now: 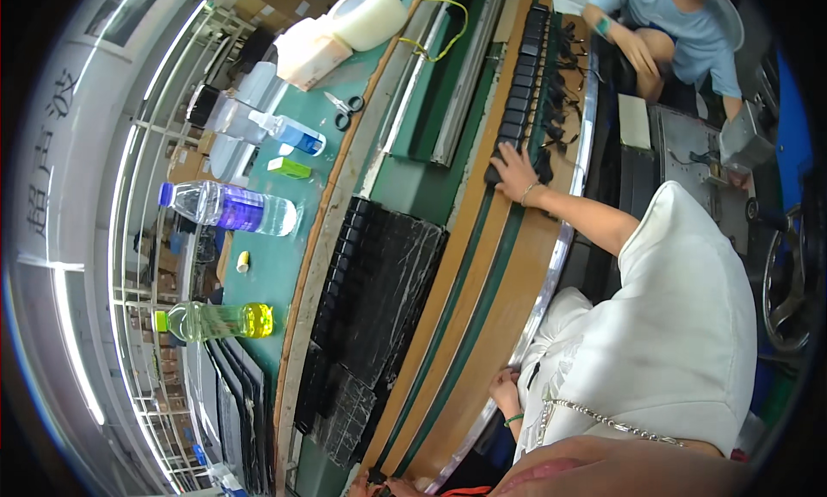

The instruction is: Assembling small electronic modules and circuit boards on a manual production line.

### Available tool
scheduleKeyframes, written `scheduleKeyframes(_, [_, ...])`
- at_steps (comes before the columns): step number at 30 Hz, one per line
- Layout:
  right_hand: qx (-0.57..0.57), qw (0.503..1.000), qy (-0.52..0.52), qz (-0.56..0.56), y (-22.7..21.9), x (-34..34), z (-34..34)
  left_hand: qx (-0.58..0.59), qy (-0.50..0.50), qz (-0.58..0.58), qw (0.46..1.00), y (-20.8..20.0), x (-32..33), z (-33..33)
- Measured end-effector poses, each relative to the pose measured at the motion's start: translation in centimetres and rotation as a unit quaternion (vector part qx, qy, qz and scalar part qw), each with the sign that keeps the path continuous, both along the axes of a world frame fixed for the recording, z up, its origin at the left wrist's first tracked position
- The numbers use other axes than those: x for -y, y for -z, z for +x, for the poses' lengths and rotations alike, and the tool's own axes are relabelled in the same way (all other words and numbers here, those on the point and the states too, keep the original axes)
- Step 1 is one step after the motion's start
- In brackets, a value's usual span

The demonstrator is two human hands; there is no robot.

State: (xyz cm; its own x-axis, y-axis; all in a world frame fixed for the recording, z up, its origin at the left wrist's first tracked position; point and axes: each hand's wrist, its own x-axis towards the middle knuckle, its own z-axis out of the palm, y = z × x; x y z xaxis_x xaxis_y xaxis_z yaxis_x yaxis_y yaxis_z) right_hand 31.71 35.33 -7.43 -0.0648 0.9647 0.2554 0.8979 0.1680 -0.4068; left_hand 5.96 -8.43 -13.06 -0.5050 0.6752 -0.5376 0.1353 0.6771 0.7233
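My right hand [517,177], with a thin bracelet at the wrist, reaches across the bench. Its fingers are spread over the near end of a row of black blocks [514,101] that look like power adapters. Black leads with plug-like ends [560,101] lie beside that row. Nearer my body, at the bench edge, is my left hand [504,391] with a green bangle. Its fingers look curled, and whatever may be in them is hidden. The wooden bench strip [469,342] runs between the hands with dark green grooves along it.
Another person's hands [379,487] hold something black at the lower edge. A person in light blue [668,45] sits far right. Black slabs [388,299] lie left of the strip. The green table [289,200] bears bottles [233,208], scissors [345,109] and tape rolls [369,15].
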Motion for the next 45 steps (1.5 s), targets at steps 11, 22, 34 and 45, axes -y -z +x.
scheduleKeyframes(11, [-0.365,0.931,-0.007,0.026,-7.4,-5.3,3.5,0.019,-0.094,-0.026,0.995,-2.7,-2.0,2.0])
scheduleKeyframes(22, [-0.086,0.872,-0.193,0.441,-25.3,-5.1,-8.3,0.065,-0.115,-0.018,0.991,-4.8,-2.3,2.8])
scheduleKeyframes(34, [-0.207,0.864,-0.218,0.404,-26.1,-8.8,-10.2,0.124,-0.172,0.025,0.977,-2.4,0.0,3.3])
scheduleKeyframes(45, [-0.716,0.368,-0.513,-0.297,-28.9,11.3,-10.4,0.095,-0.044,0.005,0.994,-3.2,-0.7,2.4])
